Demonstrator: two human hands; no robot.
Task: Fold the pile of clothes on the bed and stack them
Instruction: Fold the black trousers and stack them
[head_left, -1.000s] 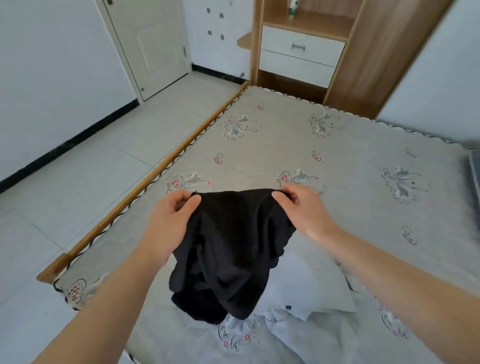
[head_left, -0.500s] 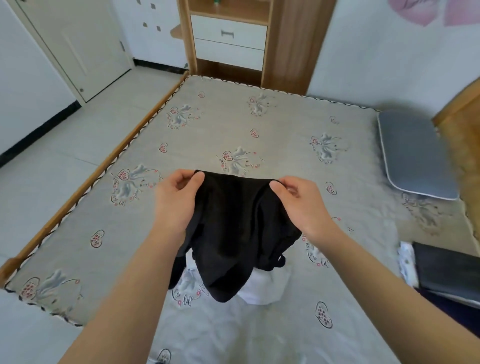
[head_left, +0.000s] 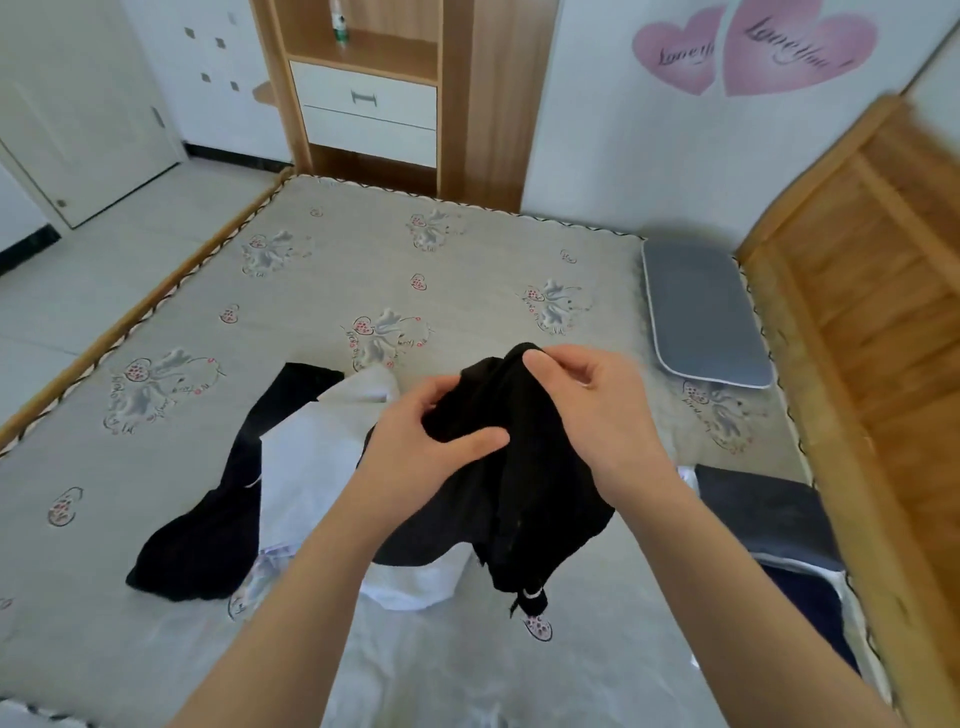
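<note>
Above the bed's (head_left: 467, 270) middle I have the black garment (head_left: 519, 467) bunched between both hands, hanging long-axis from 12 to 6, strap end down. My left hand (head_left: 415, 441) pinches its near fold; my right hand (head_left: 587, 410) pinches the top edge. I judge this the sorting-out step; next, find its corners and spread it flat. More clothes (head_left: 311, 457) lie at 9 o'clock, a folded stack (head_left: 769, 509) at 3.

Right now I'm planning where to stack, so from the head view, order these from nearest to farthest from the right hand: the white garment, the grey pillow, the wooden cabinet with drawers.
From the right hand:
1. White garment, lying on the bed just to the left, below the hands.
2. Grey pillow, at the bed's right side by the headboard.
3. Wooden cabinet with drawers, beyond the bed's far edge.
</note>
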